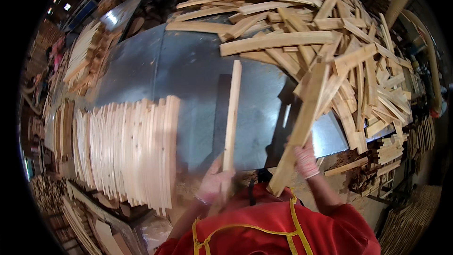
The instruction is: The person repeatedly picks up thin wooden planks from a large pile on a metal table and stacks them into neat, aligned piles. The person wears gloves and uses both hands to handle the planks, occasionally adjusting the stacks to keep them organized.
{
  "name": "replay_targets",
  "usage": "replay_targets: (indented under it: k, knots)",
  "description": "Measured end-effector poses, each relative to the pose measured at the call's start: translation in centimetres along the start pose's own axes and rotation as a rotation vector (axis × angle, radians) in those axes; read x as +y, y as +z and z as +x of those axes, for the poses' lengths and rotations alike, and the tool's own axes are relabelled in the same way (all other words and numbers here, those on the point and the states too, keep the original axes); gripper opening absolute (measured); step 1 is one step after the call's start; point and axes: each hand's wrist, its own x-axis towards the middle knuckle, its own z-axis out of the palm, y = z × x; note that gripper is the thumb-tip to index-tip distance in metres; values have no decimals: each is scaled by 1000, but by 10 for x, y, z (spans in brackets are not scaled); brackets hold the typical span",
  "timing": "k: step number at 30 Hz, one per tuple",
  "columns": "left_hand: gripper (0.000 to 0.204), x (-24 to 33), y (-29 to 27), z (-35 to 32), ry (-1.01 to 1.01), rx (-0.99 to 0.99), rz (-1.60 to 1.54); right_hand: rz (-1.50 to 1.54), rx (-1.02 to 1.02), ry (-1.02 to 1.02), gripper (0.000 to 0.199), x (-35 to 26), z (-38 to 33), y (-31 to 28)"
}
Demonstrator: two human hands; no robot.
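Metal table [188,71], wood slat heap [330,33], stacked slats [127,151].

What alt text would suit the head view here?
A person's left hand holds a narrow wooden slat upright while the right hand grips a wider board over a metal table, with stacked slats left and a loose wood pile right.

Red top, yellow-trimmed apron

Short red sleeves end above the elbows; thin yellow straps cross the chest; the right hand [306,160] wears a pale glove.
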Motion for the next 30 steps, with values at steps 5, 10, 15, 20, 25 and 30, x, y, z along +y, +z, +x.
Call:
replay_targets:
  k: [5,10,15,20,25,30]
  knots:
    - [77,-24,-36,-37,19,71,-4,-584,-312,169,82,66,-54,134]
    - [78,-24,-85,-83,136,425,1069,-1037,-517,95,62,104,-66,248]
    - [87,-40,-151,-92,462,798,1707,-853,-781,19,59,151,-55,329]
    - [87,-19,-109,-94,440,726,1697,-793,-827,29,58,21,-1,280]
    - [86,-50,-67,-45,484,405,1738,-911,504,-512,68,-23,92,47]
    - [102,-52,48,38,322,84,1596,-515,498,231,82,-23,65,-5]
